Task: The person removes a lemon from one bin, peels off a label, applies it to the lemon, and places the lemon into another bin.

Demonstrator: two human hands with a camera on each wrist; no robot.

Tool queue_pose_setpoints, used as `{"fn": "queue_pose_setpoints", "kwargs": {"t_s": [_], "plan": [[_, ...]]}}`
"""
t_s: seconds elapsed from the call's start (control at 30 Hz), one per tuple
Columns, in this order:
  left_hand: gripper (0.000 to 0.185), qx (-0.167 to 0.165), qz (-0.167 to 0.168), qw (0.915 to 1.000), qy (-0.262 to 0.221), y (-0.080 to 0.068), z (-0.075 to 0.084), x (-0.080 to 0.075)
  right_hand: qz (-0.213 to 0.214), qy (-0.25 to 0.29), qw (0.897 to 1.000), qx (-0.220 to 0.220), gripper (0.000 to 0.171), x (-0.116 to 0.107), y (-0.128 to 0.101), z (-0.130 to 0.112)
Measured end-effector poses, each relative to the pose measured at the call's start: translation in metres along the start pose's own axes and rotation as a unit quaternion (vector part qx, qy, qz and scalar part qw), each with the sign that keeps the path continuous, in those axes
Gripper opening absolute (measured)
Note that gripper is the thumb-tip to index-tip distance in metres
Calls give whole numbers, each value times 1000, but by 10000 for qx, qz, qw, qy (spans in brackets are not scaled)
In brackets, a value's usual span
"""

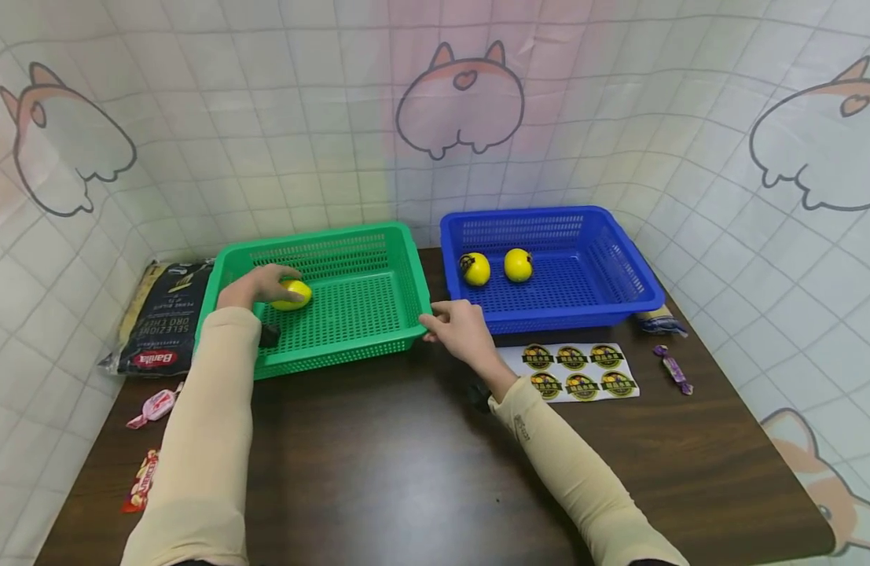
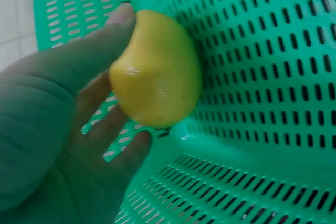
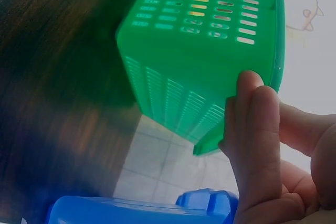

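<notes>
Inside the green plastic basket (image 1: 307,358), at its left end, my left hand (image 1: 261,284) holds a smooth yellow fruit (image 2: 157,69) between thumb and fingers. The left wrist view shows the fruit close to the slotted basket wall. My right hand (image 1: 460,330) pinches the same basket's rim at the near right corner. In the right wrist view, fingers (image 3: 262,124) lie along the outside of the corner, with the thumb partly hidden behind the rim. Two yellow fruits, one (image 1: 475,269) and another (image 1: 518,265), sit in the blue basket (image 1: 555,321), dark marks on them.
A sheet of round black stickers (image 1: 581,372) lies before the blue basket. Left of the green basket is a black pasta bag (image 1: 167,314). Wrapped candies lie at the sides: pink (image 1: 155,406), red (image 1: 143,481), purple (image 1: 673,369). A patterned cloth wall (image 1: 300,157) stands behind.
</notes>
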State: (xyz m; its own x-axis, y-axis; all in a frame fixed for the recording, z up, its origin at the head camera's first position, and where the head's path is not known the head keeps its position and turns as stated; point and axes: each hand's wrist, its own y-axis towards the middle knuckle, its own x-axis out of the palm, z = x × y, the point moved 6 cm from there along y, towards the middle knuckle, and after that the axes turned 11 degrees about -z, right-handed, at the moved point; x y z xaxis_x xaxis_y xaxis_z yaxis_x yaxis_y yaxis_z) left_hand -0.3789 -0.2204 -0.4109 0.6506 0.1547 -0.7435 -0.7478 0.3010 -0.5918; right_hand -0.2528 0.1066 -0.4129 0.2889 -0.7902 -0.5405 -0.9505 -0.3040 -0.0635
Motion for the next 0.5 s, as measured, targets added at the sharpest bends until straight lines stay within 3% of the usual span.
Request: {"fn": "queue_pose_setpoints", "kwargs": {"t_s": [0.17, 0.37, 0.5], "plan": [[63, -83, 95, 9999, -72, -1, -6, 11, -62, 3, 10000, 12, 42, 2, -1, -1], [63, -98, 287, 9995, 60, 3, -6, 10, 54, 153, 9999, 5, 43, 1, -2, 1], [63, 66, 339, 9992, 200, 7, -1, 8, 142, 236, 9996, -31, 43, 1, -1, 3]]}}
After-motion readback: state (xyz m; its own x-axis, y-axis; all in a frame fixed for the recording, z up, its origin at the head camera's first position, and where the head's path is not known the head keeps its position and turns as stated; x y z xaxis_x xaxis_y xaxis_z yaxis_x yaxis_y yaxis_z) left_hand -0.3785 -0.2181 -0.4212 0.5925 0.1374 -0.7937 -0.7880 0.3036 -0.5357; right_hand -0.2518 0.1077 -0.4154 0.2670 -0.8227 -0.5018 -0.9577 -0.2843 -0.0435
